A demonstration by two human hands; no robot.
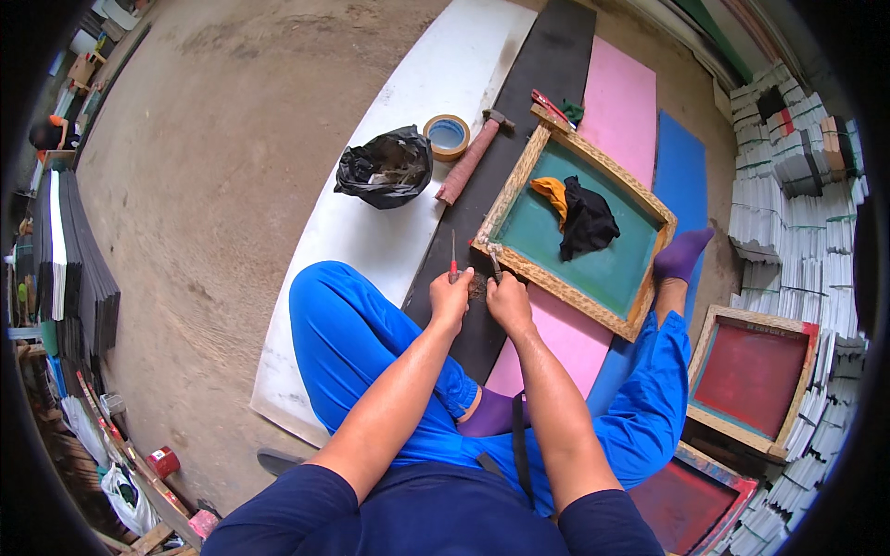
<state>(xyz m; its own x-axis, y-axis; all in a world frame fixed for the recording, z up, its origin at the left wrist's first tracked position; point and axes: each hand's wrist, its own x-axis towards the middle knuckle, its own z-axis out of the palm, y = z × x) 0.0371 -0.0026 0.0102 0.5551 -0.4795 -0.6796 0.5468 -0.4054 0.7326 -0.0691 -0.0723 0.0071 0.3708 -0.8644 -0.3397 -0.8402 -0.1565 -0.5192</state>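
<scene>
My left hand (451, 295) grips a thin screwdriver with a red handle (453, 259), its shaft pointing up and away. Beside it, my right hand (506, 298) holds a small dark metal tool (495, 262) at the near corner of a wooden screen frame (512, 176) with green mesh. The two hands nearly touch over a black foam strip (542, 102). On the mesh lie a black rag (586, 222) and an orange rag (553, 192). I sit on the floor in blue trousers, and a purple sock (681, 255) rests by the frame's right side.
A hammer with a red grip (471, 157), a roll of tape (447, 134) and a black plastic bag (386, 168) lie on white sheet (371, 241) ahead left. Pink and blue foam sheets lie ahead. Red-mesh frames (751, 375) and stacked white packets (793, 167) stand right; dark boards (79, 269) left.
</scene>
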